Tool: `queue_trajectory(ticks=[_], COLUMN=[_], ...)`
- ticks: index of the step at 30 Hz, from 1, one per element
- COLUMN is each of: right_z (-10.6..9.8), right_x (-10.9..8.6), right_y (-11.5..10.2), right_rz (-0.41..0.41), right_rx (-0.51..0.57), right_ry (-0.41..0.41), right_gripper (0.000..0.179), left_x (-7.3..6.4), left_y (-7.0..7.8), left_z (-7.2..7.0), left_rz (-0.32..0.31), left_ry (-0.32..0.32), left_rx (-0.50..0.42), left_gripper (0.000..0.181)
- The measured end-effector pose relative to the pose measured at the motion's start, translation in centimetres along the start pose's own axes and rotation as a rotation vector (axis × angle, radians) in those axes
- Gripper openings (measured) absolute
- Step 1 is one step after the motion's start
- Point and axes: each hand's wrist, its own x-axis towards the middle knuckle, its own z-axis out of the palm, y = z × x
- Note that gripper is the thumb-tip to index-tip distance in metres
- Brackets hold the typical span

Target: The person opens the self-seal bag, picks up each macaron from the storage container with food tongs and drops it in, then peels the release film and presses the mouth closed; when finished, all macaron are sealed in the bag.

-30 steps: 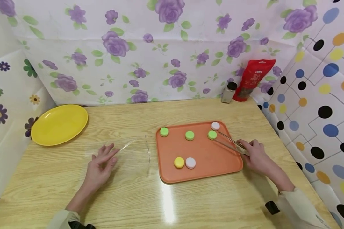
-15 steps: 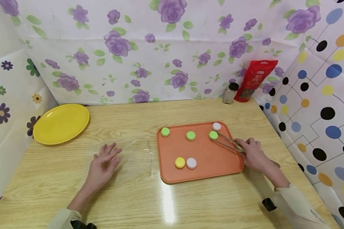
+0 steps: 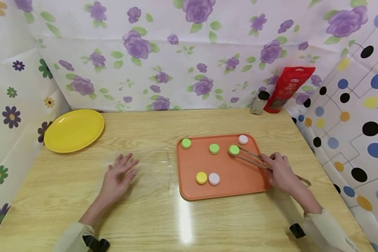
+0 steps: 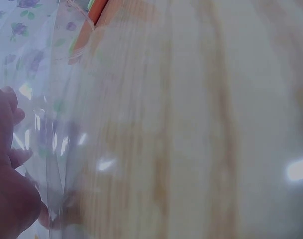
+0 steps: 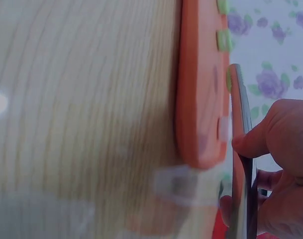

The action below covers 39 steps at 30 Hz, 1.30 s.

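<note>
A clear plastic sheet or box (image 3: 169, 163) lies on the table beside my left hand (image 3: 118, 176). That hand's fingers are loosely spread near the plastic; the left wrist view shows them close to a glossy clear wall (image 4: 54, 149), contact unclear. Metal tongs (image 3: 252, 162) are gripped in my right hand (image 3: 281, 173). Their tips stand around a green macaron (image 3: 234, 150) over the orange tray (image 3: 189, 191); whether it is lifted, I cannot tell. Two more green macarons (image 3: 214, 148) and a pale pink one (image 3: 243, 139) sit along the tray's far side.
A yellow macaron (image 3: 201, 178) and another pale pink macaron (image 3: 214, 179) lie side by side near the tray's front. At the back left is a yellow plate (image 3: 74, 131). A black-capped jar (image 3: 259, 103) and a red pouch (image 3: 289, 89) stand at the back right.
The tongs and the green macaron between their tips have shifted left, away from the far pink macaron. My left hand has stayed nearly in place while the head view turned slightly.
</note>
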Motion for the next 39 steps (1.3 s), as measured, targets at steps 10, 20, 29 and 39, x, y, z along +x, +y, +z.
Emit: queue_trajectory(ticks=[10,20,29,39], right_z=[0.7,3.5,6.1,7.8], right_x=[2.6,7.5,11.7,13.7], right_y=[-6.2,-14.2,-19.7,-23.2], right_rz=[-0.235,-0.380,-0.518,-0.619], right_rx=[0.018,0.048,-0.023,0.018], right_ry=[0.030,-0.128,-0.223,-0.265], right_gripper=[0.049,0.047,0.045,0.043], left_x=[0.1,0.0,0.4,0.3], left_y=[0.0,0.0,0.4,0.4], left_z=[-0.3,-0.2,-0.4,-0.5], left_rz=[-0.015,-0.020,-0.058,-0.056], left_ry=[-0.019,-0.012,-0.016,0.000], left_rx=[0.047,0.064,0.042,0.025], left_gripper=[0.030,0.029,0.029,0.026])
